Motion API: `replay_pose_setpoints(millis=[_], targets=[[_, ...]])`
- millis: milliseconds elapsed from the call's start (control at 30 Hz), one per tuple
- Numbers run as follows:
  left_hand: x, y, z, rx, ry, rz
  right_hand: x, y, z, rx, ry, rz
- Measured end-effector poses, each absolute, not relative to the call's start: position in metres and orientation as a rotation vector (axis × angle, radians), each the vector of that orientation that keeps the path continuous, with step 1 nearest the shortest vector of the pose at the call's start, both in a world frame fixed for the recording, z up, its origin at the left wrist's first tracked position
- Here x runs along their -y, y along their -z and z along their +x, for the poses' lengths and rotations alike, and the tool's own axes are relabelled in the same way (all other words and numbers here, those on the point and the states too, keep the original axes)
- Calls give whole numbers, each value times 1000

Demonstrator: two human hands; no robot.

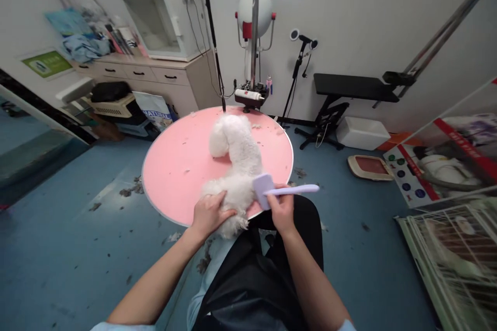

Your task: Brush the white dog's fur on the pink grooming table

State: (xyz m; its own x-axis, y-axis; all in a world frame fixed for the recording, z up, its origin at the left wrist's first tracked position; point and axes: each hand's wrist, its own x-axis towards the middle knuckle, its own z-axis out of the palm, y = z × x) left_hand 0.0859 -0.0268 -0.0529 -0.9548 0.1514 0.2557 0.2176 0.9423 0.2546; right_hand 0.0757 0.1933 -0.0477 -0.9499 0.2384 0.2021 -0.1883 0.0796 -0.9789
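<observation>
A fluffy white dog (245,152) is on the round pink table (171,165), its rear at the near edge and its head turned to the left. My left hand (210,214) grips the dog's hindquarters, thumb lying across the fur and fingertips partly sunk in it. In my right hand (282,211) is a lilac slicker brush (264,186), pinched near where its head meets the handle. The handle points right. The brush head is close against the dog's right flank; whether its pins touch the fur is hidden.
A metal grooming arm (254,26) rises behind the table, with a black strap (213,26) hanging left of it. A white bottle (248,94) lies in a holder at the back edge. Hair clumps (135,186) litter the floor. A wire cage (450,248) stands right.
</observation>
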Motion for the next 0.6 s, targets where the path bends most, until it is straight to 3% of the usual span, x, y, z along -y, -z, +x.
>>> replay_pose_setpoints(millis=[100,233,367,500,600], targets=[[29,59,84,2889,472,-223,-189,49,76,2332,-1958,197],[35,80,80,2907,637,-263,-185,50,74,2010,-1877,-117],[41,93,75,2877,709,-345,-182,48,74,2288,-1873,219],[42,91,70,2893,720,-338,-182,43,75,2097,-1713,-50],[42,87,69,2887,678,-394,-182,40,78,2309,-1784,256]])
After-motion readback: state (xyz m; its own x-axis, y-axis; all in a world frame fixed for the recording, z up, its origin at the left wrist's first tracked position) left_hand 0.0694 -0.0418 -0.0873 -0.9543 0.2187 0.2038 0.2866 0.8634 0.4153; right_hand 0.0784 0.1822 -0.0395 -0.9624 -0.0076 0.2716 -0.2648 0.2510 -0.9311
